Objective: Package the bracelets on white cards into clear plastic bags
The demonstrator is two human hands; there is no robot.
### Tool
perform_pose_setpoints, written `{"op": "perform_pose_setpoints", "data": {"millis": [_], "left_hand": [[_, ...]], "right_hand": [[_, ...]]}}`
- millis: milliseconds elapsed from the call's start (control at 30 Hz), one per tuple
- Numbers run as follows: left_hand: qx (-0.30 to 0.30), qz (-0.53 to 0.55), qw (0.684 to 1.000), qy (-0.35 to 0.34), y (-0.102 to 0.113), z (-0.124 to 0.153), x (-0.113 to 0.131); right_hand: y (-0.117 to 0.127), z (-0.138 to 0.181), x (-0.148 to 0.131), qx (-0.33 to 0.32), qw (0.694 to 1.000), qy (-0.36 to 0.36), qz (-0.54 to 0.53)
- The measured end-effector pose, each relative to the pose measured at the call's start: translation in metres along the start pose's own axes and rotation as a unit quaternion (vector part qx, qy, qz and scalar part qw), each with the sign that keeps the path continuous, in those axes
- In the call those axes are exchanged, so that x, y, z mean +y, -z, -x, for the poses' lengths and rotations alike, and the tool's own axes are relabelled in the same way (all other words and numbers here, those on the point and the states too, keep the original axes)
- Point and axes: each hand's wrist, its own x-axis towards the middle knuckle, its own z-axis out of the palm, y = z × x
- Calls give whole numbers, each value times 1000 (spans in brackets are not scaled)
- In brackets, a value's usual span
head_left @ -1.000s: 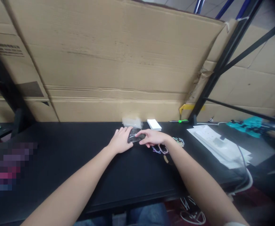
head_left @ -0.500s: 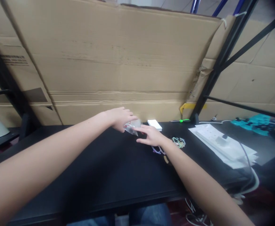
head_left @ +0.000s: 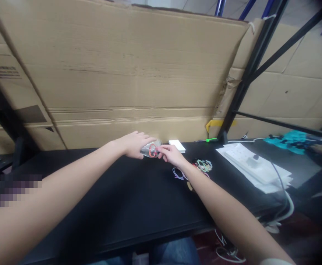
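Here, the left hand [head_left: 134, 144] and right hand [head_left: 172, 154] clasp a clear plastic bag [head_left: 147, 151] with a red loop [head_left: 152, 149].

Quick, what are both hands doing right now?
Left hand: closed, holding a clear plastic bag.
Right hand: fingertips on the bag; cannot tell whether it is gripping.

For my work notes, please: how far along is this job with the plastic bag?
Done: a red loop seems already inside the clear plastic bag. In hand: the left hand holds the bag, and the right hand's fingers touch it. Remaining: coloured elastic loops lie loose on the black table.
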Motion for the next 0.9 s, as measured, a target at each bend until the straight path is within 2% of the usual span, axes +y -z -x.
{"op": "perform_pose_setpoints", "data": {"millis": [100,233,400,467,533,600,667,733,800,833,900], "left_hand": [[4,-25,1000,-8,-5,-1,4],[17,-30,999,-16,-11,-5,6],[23,-15,999,22,-15,-6,-5],[24,-9,999,47,-16,-5,-15],[31,10,996,82,-17,-4,-29],[44,41,990,128,-20,-5,-43],[57,72,982,166,-26,-8,-56],[62,86,977,183,-35,-15,-65],[56,82,978,182,-45,-26,-69],[49,80,980,178,-50,-32,-69],[33,80,981,171,-60,-43,-67]], "right_hand": [[0,1,4,1,999,-19,44],[8,1,2,36,994,-17,104],[53,3,-7,55,991,9,121],[75,7,-7,28,992,-9,123],[92,11,-3,-31,987,-38,155],[102,15,3,-85,966,-74,231],[103,15,8,-80,934,-108,330],[95,12,11,-7,908,-112,404],[78,6,12,46,896,-61,437],[69,2,12,42,895,-18,443],[48,-5,14,-13,884,65,462]]}}
